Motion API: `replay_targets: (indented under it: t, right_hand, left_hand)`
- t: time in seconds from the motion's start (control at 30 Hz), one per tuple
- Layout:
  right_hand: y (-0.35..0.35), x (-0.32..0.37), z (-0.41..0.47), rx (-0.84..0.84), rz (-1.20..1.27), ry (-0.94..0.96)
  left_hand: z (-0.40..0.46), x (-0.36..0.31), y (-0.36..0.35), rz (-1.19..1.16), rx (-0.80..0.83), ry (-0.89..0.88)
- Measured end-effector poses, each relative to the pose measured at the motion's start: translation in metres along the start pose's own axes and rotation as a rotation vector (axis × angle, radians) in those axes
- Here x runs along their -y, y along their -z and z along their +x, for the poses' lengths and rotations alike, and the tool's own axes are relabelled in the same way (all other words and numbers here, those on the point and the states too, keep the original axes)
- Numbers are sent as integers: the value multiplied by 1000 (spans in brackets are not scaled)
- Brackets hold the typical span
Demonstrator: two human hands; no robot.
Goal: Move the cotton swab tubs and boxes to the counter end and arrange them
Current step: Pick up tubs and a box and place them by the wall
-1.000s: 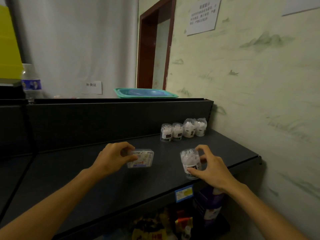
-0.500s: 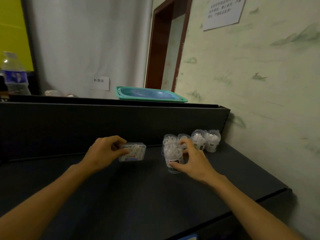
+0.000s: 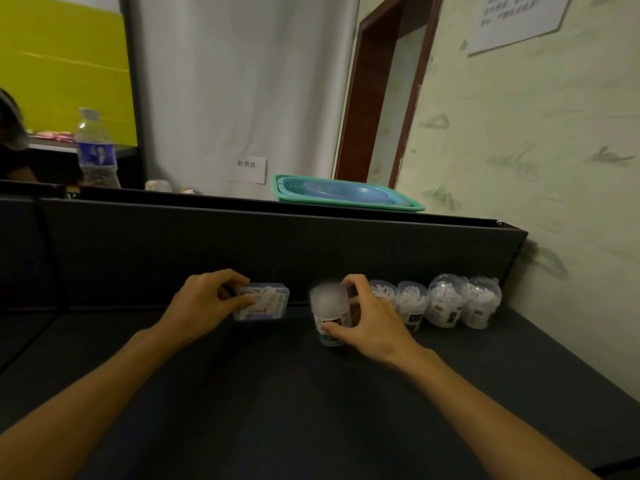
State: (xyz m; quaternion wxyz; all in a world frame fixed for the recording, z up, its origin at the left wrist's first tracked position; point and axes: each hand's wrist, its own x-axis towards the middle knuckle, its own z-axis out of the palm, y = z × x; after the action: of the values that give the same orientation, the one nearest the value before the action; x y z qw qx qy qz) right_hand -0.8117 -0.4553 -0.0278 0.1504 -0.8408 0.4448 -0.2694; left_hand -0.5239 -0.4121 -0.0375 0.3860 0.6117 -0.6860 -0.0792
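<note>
At the far end of the bench (image 3: 346,410), a tub (image 3: 329,313) is pinched by the right hand (image 3: 374,323), a box (image 3: 263,303) at its 9 o'clock by the left hand (image 3: 204,306). Both seem light, smooth, thin-walled; side grips suit.

Both arms reaching forward — left hand (image 3: 204,303) pinching with curled fingers, right hand (image 3: 369,320) gripping, thumb low.

I saw a dark counter (image 3: 311,410) with a dark back wall (image 3: 277,251). Four clear tubs (image 3: 446,304) of cotton swabs stood in a row on it, close to the back wall, at the right end.
</note>
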Motion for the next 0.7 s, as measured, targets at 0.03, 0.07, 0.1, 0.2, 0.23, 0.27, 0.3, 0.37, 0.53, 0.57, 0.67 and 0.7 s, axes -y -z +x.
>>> replay_targets:
  t: [0.03,0.07,0.1,0.2,0.23,0.27,0.3,0.37,0.53,0.57,0.67,0.7]
  right_hand:
    - [-2,-1,1,0,0,0]
    - [-3,-3,0,2,0,0]
    - [-4,-5,-1,7,-1,-3]
    - [-2,-13,-11,15,1,-15]
    - [0,-16,-15,11,3,-16]
    - [3,-19,-19,5,4,-19]
    - [5,-22,-22,0,3,-22]
    - [11,-29,-28,-19,1,-26]
    - [22,-47,-42,-64,15,-69]
    - [23,-50,-44,-70,25,-84]
    - [30,-59,-51,-88,51,-115]
    - [32,-61,-53,-93,59,-127]
  left_hand:
    - [-1,0,0,-2,-10,10]
    - [-3,-1,-1,-10,-18,16]
    - [-5,-1,-3,-20,-21,18]
    - [-8,-6,-14,-42,1,17]
    - [-8,-9,-18,-43,3,16]
    - [-8,-12,-23,-45,-1,15]
    - [-8,-15,-28,-52,-8,16]
    - [-7,-21,-36,-76,-21,9]
    - [-3,-33,-51,-92,-3,-14]
    - [-2,-35,-55,-91,2,-12]
    - [3,-41,-66,-87,14,-1]
    - [3,-43,-70,-87,13,0]
